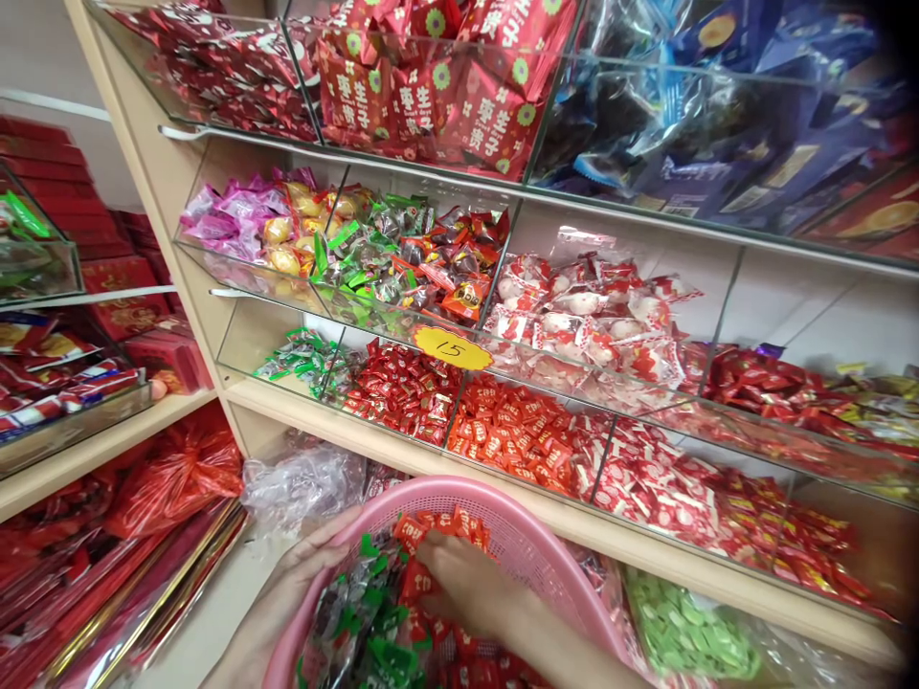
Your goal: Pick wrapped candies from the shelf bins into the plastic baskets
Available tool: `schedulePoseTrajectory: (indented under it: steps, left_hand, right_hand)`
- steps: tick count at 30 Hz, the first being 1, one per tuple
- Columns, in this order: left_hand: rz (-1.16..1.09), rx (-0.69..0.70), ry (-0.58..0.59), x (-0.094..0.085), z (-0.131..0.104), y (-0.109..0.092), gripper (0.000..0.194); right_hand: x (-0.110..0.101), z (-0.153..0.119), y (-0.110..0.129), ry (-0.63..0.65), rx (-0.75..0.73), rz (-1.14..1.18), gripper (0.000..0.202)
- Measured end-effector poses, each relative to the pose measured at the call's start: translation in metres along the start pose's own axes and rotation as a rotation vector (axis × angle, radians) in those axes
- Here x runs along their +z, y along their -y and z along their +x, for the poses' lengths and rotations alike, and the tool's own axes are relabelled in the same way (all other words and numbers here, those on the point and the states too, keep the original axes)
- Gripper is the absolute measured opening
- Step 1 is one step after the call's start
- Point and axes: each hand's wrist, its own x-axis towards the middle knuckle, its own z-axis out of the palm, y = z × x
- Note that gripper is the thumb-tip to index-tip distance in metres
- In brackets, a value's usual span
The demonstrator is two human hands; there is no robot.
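Pink basket (535, 536): held just in front of the shelf (302, 411); the plastic is judged light and fairly stiff, smooth enough to slip, and best gripped at its thick rim.
Red candies (459, 526): piled in the basket, under and around the right hand; small, light and slick-wrapped by the look of them, likely to be scooped more easily than pinched.
Green candies (359, 584): heaped on the basket's left side; the loose twisted ends could be used as a hold.
Left hand (302, 565): laid along the basket's left side, its fingers clasped on the rim.
Right hand (463, 579): lowered onto the red candies; its fingers are hidden, so whether anything is held cannot be told.
Yellow tag (454, 348): marked "15" by hand.
Red bags (495, 120): printed in white with characters including 枣, 生 and 子.
Blue bags (704, 163): lettering too blurred to be read.
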Motion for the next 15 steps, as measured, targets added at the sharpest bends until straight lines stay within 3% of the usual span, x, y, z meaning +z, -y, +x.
schedulePoseTrajectory:
  steps: [6,15]
  left_hand:
    - [0.026,0.030,-0.014,0.002,-0.001,-0.002,0.044]
    - [0.070,0.039,-0.010,-0.001,0.001,-0.001,0.044]
  right_hand:
    - [-0.009,-0.016,-0.016,-0.157,0.083,0.095,0.016]
    - [0.001,-0.015,0.000,-0.089,0.013,0.019,0.025]
